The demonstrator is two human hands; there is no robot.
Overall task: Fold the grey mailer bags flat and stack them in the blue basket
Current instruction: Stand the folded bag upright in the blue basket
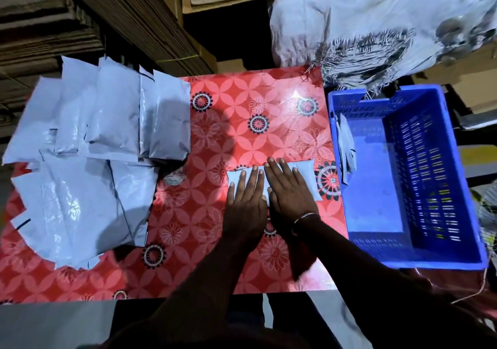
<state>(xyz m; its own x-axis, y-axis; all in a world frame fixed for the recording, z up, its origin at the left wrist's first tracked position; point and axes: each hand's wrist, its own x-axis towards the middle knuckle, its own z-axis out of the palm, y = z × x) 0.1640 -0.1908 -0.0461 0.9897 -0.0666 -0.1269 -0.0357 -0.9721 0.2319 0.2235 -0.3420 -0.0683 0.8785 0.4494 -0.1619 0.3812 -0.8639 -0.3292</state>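
1. Folded grey plastic mailer bag (302,172): lies flat on the red floral-patterned tablecloth (242,101), just left of the blue basket; no writing legible.
2. Left hand (246,195): fingers straight, together, pressing palm-down on the bag.
3. Right hand (286,189): fingers straight, slightly spread, pressing beside the left; thin metal bangle (306,216) at the wrist.
4. Blue slotted plastic basket (430,165): one grey bag (345,144) leans on its left inner wall.
5. Heap of unfolded grey mailer bags (88,144): far left of the basket.
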